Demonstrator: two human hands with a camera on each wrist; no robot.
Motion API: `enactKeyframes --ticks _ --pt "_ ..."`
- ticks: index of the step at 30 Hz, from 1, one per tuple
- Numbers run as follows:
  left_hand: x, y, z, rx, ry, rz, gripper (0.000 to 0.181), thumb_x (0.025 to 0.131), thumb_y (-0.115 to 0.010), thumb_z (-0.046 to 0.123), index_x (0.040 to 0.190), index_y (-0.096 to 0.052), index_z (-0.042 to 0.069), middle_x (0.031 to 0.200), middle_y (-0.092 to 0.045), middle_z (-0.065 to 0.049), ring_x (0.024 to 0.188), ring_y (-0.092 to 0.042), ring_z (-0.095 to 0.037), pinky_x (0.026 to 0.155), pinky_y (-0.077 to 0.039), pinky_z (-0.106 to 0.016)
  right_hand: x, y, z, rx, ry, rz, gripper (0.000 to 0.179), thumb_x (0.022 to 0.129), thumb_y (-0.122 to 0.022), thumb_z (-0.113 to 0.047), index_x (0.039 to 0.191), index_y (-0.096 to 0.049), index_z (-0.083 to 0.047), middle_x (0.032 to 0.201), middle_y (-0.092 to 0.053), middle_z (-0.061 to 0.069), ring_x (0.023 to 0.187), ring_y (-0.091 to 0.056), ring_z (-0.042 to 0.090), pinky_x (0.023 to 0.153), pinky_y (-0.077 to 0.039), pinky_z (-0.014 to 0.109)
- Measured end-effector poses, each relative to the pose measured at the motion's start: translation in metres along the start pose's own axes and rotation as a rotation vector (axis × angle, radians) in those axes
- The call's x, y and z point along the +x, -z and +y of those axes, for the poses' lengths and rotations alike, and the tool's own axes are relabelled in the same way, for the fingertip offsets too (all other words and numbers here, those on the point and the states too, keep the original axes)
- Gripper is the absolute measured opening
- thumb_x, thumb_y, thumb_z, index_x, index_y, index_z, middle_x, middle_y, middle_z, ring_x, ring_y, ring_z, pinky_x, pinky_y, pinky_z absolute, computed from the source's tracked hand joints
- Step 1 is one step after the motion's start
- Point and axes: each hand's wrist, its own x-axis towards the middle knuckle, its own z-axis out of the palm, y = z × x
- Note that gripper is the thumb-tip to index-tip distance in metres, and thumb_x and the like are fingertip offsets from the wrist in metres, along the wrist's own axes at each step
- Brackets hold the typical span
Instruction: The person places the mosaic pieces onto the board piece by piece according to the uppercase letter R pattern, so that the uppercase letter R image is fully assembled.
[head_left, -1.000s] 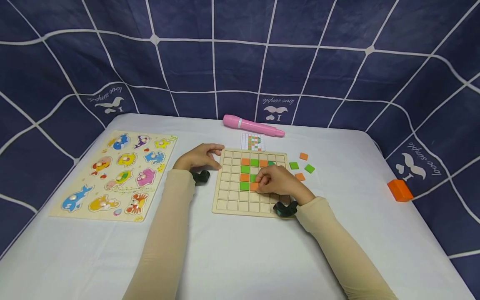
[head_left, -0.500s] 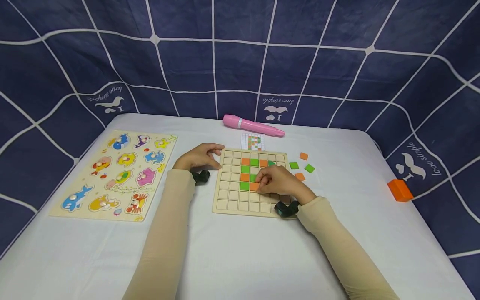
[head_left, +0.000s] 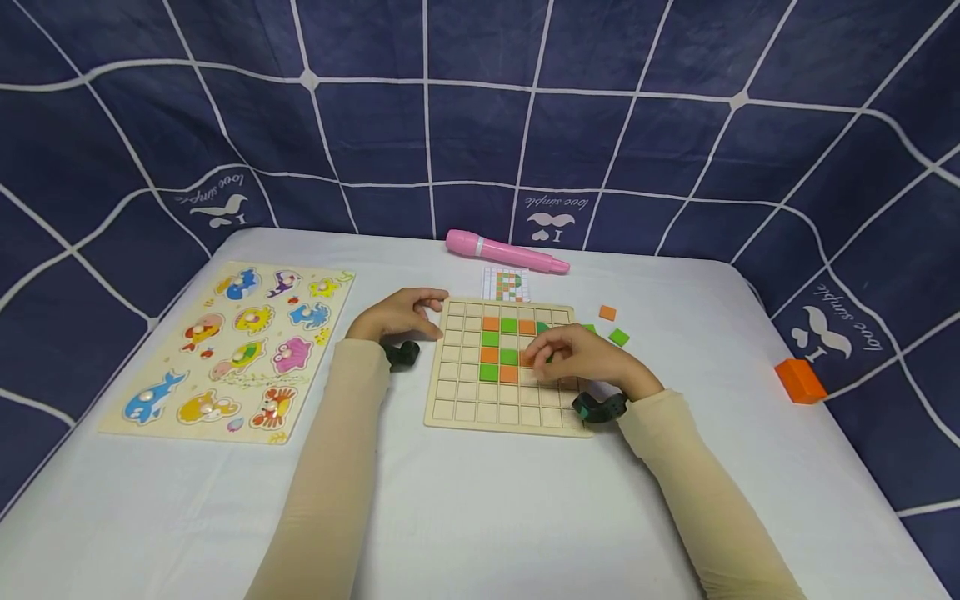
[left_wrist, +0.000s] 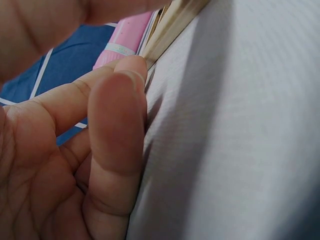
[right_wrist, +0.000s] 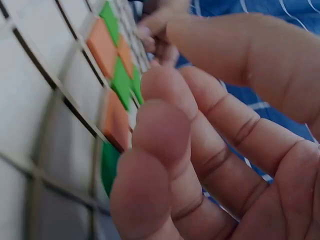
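Observation:
A wooden grid board [head_left: 465, 408] lies mid-table with green and orange square tiles seated in its upper cells. My left hand [head_left: 397, 315] rests at the board's left edge, and its fingertips touch the frame near the upper left corner. Over the right part of the board hovers my right hand [head_left: 588, 358], fingers loosely bent. Nothing shows between thumb and fingers in the right wrist view, where an orange tile [right_wrist: 116, 120] and a dark green piece [right_wrist: 109, 167] sit beside the fingertips. The right hand hides some cells.
Loose tiles, such as an orange tile [head_left: 607, 312] and a green tile [head_left: 618, 337], lie right of the board. Behind it are a pattern card [head_left: 507, 284] and a pink pen-shaped object [head_left: 510, 252]. A sea-animal puzzle [head_left: 232, 350] lies left; an orange block [head_left: 800, 381] stands far right.
My right hand has moved right, away from the green and orange tiles in the middle of the pattern, and its fingers have spread. The left hand stays in place.

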Motion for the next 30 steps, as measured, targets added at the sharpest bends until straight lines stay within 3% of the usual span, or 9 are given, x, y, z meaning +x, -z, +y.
enactKeyframes --ticks 4,7,12,17,26,30 --pt "-0.002 0.0 0.0 -0.009 0.005 0.001 0.086 0.082 -0.085 -0.006 0.16 -0.05 0.001 0.131 -0.056 -0.014 0.089 -0.048 -0.018 0.075 -0.041 -0.022 -0.008 0.017 0.004 0.105 -0.035 0.032 0.036 0.099 -0.072 -0.001 0.131 -0.065 0.013 0.097 -0.072 0.005 0.074 -0.058 0.013 0.066 -0.051 0.026" --pt "-0.002 0.001 0.0 -0.014 0.007 0.002 0.087 0.081 -0.086 -0.006 0.16 -0.05 0.001 0.13 -0.056 -0.014 0.089 -0.048 -0.018 0.075 -0.041 -0.022 -0.015 0.028 0.007 0.158 -0.074 0.108 0.042 0.1 -0.07 -0.004 0.135 -0.06 0.016 0.096 -0.071 0.006 0.074 -0.059 0.014 0.066 -0.051 0.027" --pt "-0.001 0.001 -0.002 -0.013 0.003 -0.001 0.087 0.082 -0.086 -0.005 0.16 -0.049 0.001 0.131 -0.056 -0.013 0.089 -0.049 -0.018 0.076 -0.042 -0.022 -0.024 0.043 0.015 0.179 -0.082 0.255 0.045 0.102 -0.069 -0.008 0.139 -0.057 0.015 0.097 -0.07 0.009 0.073 -0.058 0.016 0.068 -0.051 0.03" --pt "-0.002 0.0 -0.002 -0.017 0.008 -0.006 0.087 0.082 -0.085 -0.006 0.161 -0.049 0.001 0.13 -0.055 -0.014 0.088 -0.05 -0.017 0.076 -0.043 -0.022 -0.031 0.054 0.027 0.211 -0.061 0.343 0.044 0.104 -0.066 -0.007 0.141 -0.054 0.014 0.098 -0.071 0.007 0.076 -0.059 0.015 0.071 -0.053 0.029" --pt "-0.003 -0.001 -0.001 -0.021 0.002 -0.001 0.086 0.082 -0.085 -0.007 0.16 -0.049 0.001 0.129 -0.055 -0.013 0.087 -0.049 -0.017 0.074 -0.041 -0.021 -0.036 0.073 0.042 0.296 -0.072 0.463 0.034 0.106 -0.067 -0.01 0.137 -0.06 0.002 0.101 -0.075 0.0 0.077 -0.06 0.01 0.073 -0.054 0.022" --pt "-0.002 -0.001 0.0 -0.022 0.008 -0.004 0.086 0.082 -0.085 -0.006 0.161 -0.049 0.001 0.13 -0.055 -0.014 0.088 -0.05 -0.018 0.076 -0.042 -0.022 -0.036 0.084 0.049 0.321 -0.094 0.497 0.024 0.106 -0.068 -0.01 0.13 -0.068 -0.008 0.103 -0.075 -0.002 0.082 -0.063 0.01 0.074 -0.056 0.02"
